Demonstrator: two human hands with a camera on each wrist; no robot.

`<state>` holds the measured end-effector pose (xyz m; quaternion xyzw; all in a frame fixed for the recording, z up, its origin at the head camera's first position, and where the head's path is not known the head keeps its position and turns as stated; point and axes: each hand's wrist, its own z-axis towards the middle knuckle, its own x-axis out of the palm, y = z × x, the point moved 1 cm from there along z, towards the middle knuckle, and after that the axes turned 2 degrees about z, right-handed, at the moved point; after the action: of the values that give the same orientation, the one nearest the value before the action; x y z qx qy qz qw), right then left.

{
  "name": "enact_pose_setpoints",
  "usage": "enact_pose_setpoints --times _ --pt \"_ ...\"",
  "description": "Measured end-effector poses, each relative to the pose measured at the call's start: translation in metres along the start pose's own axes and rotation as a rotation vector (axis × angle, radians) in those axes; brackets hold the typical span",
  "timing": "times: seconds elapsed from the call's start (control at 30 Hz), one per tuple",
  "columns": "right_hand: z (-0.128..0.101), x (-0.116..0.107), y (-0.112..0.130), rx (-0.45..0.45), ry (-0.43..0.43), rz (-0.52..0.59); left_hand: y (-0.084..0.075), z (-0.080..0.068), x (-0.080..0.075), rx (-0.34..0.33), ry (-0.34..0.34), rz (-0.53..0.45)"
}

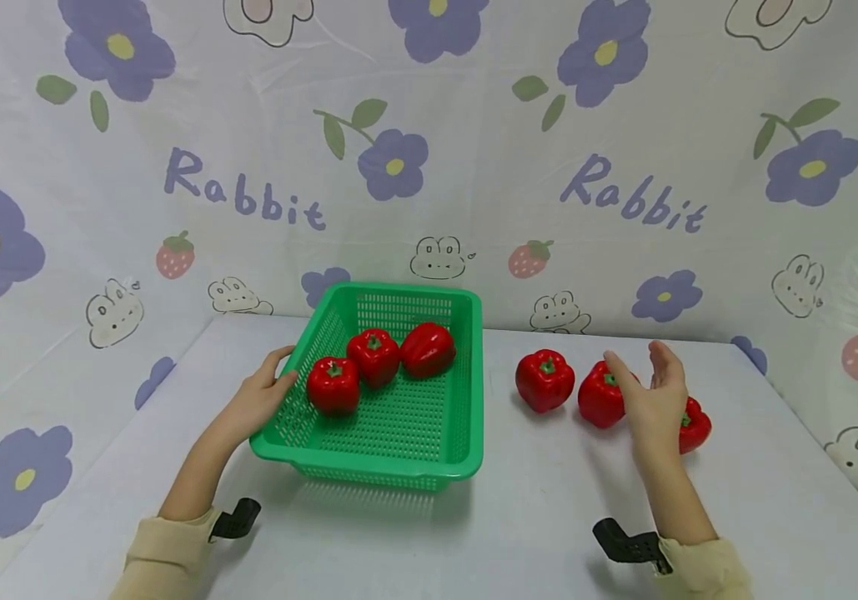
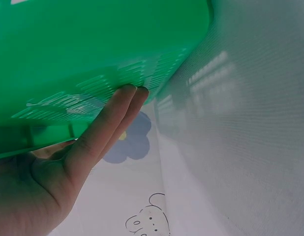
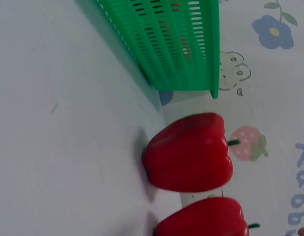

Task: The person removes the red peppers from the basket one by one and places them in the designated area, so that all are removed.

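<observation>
My left fingers [image 1: 278,379] rest on the green basket [image 1: 398,454] (three peppers inside); a red pepper [image 1: 599,396] sits by my right.

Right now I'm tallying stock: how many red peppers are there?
6: three in the green basket at; three on the table at, the last partly behind the right hand.

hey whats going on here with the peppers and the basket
A person sits at a white table. Their left hand rests with straight fingers against the left side of a green basket, which holds three red peppers. Their right hand hovers open over the middle pepper of three more lined up on the table right of the basket, not gripping it.
</observation>
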<state>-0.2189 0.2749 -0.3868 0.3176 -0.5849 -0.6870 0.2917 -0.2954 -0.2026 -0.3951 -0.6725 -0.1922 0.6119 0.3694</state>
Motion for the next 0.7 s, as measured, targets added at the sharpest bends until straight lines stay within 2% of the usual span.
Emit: enact_pose_setpoints --times 0.43,0.7 --pt "-0.009 0.036 0.017 -0.041 0.111 -0.024 -0.003 -0.001 0.000 0.001 0.000 0.007" --pt "-0.017 0.059 0.028 -0.072 0.204 0.003 -0.003 -0.002 -0.001 -0.001 -0.001 0.004"
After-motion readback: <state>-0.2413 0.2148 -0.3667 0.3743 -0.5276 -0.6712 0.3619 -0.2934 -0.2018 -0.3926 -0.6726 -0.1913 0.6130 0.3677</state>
